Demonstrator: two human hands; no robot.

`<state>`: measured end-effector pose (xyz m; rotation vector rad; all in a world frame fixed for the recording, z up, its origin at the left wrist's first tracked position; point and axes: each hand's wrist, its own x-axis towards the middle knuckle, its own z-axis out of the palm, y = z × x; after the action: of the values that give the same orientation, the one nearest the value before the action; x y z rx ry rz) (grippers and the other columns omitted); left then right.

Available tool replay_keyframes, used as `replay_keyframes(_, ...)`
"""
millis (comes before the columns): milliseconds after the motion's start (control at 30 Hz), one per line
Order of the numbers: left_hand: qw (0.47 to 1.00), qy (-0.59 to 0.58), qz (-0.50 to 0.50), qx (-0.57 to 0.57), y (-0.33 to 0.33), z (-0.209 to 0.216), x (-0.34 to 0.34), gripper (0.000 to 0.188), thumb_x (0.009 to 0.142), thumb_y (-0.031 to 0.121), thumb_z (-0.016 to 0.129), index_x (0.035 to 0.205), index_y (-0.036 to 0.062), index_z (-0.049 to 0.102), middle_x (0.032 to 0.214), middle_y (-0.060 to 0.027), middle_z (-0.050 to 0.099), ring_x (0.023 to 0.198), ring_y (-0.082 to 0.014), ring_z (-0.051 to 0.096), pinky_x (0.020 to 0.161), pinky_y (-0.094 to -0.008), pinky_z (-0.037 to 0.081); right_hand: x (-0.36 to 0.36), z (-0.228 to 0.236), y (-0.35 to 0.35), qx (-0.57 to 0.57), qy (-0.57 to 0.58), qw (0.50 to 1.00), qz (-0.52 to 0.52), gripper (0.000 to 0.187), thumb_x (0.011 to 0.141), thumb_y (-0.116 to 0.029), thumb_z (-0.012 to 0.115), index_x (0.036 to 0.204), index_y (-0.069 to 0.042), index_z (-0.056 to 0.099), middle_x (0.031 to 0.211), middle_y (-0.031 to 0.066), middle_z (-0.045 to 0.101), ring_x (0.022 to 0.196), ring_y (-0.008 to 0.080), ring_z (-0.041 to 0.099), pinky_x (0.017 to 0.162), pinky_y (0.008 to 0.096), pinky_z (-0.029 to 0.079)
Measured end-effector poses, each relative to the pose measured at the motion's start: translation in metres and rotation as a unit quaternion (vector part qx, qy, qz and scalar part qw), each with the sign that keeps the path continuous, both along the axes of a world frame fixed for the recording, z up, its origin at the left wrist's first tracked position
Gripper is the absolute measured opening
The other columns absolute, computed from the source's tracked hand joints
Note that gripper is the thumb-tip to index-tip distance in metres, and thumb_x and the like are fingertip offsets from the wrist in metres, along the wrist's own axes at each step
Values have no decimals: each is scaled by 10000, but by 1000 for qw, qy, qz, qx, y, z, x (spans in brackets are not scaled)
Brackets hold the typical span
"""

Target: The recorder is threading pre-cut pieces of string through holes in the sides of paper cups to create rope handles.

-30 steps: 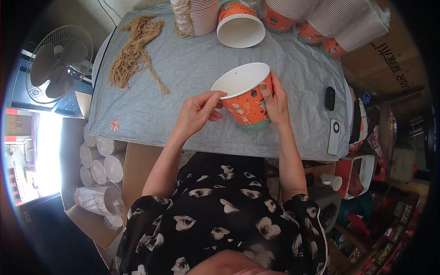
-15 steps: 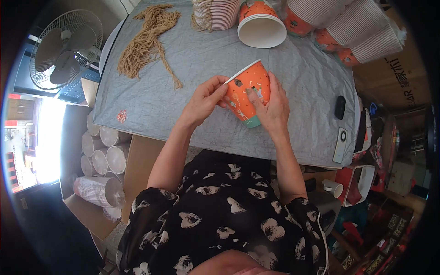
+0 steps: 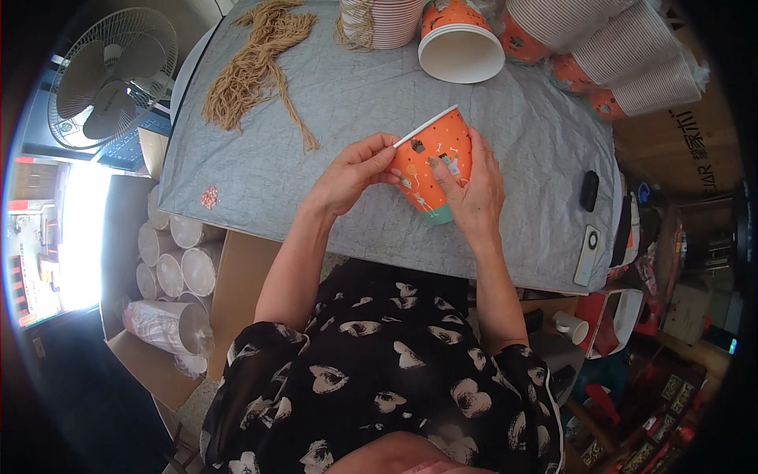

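Note:
Above the near part of the grey-covered table, I hold an orange paper cup [image 3: 418,158] with a white rim, a green base and small dark and skeleton-like prints. It is tilted, its rim toward the upper left. My left hand [image 3: 351,178] is closed at the rim, thumb and fingers pinching the cup's left edge. Around the right side goes my right hand [image 3: 479,189], thumb pressed on the printed front and fingers behind. Farther off, a bundle of tan cords [image 3: 257,67] lies loose, beside a stack of cups [image 3: 387,22] with cord hanging on it.
An orange cup stack [image 3: 462,54] lies at the back with its mouth toward me. Plastic-wrapped cup stacks [image 3: 632,55] sit at the back right. A black object [image 3: 589,190] and a white remote [image 3: 587,254] lie near the right edge. A carton [image 3: 245,272] of wrapped cups stands left.
The whole view has shifted slightly. My hands keep nearly the same hold on the cup, which has hardly moved.

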<state>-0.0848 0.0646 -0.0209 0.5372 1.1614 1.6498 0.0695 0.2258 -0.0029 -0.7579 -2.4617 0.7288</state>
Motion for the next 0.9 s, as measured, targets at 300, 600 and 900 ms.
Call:
replay_keyframes(300,998,-6,65,-6,5,-11,5,206,980,228,666,1107,68,691,974,11,708,858,-57,643,742,-214,514,-1,-3,-1,29,3,1000,2,856,838,-489,756,1449,19,439,1418,240,531,1269,405,540,1051,511,415)
replay_keyframes(600,997,-5,80,-21,8,-10,5,194,966,250,707,1047,74,718,919,11,722,803,-47,644,698,-204,505,0,-6,-1,30,5,1000,6,870,847,-519,736,1456,21,428,1430,244,517,1286,404,526,1060,518,401)
replay_keyframes(900,995,17,93,-32,11,-5,10,186,956,231,730,1029,62,709,886,9,722,771,-43,636,665,-200,496,0,-8,-1,37,-1,999,-1,884,846,-533,729,1461,24,424,1433,246,513,1303,404,513,1072,513,390)
